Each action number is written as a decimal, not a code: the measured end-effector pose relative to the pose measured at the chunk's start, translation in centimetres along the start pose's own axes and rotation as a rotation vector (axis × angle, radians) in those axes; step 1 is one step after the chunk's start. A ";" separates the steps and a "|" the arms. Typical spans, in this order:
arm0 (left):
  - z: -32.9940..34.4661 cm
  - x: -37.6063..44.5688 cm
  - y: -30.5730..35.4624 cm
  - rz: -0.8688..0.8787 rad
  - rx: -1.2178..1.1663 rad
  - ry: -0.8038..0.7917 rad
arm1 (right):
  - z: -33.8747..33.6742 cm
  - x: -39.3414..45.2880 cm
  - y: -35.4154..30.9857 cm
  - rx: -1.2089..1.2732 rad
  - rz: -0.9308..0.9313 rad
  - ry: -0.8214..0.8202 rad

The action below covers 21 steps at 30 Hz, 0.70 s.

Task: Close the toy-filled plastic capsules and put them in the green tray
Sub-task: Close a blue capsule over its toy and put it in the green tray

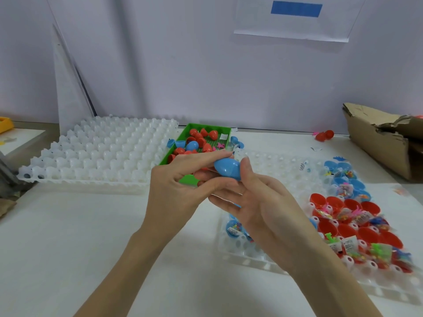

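Observation:
A blue capsule [227, 168] sits between both hands above the table's middle. My left hand [180, 186] pinches it from the left with curled fingers, and my right hand [256, 202] holds it from below with the thumb against its right side. Just behind the hands lies the green tray [207, 128], holding several closed red capsules and one blue one [191, 145]. To the right, a clear holder tray [251, 255] carries open red capsule halves [357, 227] and blue halves [348, 179] filled with small packed toys.
A stack of white dimpled trays [98, 152] lies at the left. Loose blue capsule halves [174, 143] lie beside the green tray. A torn cardboard box [380, 140] stands at the far right, with a red capsule [326, 135] near it. The wall is close behind.

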<state>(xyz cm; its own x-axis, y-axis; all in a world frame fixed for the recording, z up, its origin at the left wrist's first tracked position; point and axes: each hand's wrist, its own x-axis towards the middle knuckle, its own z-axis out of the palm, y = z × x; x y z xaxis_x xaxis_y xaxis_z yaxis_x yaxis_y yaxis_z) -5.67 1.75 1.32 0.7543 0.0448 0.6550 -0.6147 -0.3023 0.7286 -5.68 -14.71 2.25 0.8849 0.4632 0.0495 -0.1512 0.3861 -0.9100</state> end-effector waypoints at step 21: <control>0.7 -0.1 -0.2 -0.063 -0.192 -0.175 | -0.1 -0.2 0.3 -0.233 -0.111 0.124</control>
<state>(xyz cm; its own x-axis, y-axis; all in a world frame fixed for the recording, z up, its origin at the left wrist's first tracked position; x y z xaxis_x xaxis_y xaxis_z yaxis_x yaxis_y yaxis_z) -5.43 1.11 0.93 0.8105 -0.1128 0.5748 -0.5853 -0.1174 0.8022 -5.80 -14.77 1.88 0.9396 0.3220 0.1164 0.0422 0.2285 -0.9726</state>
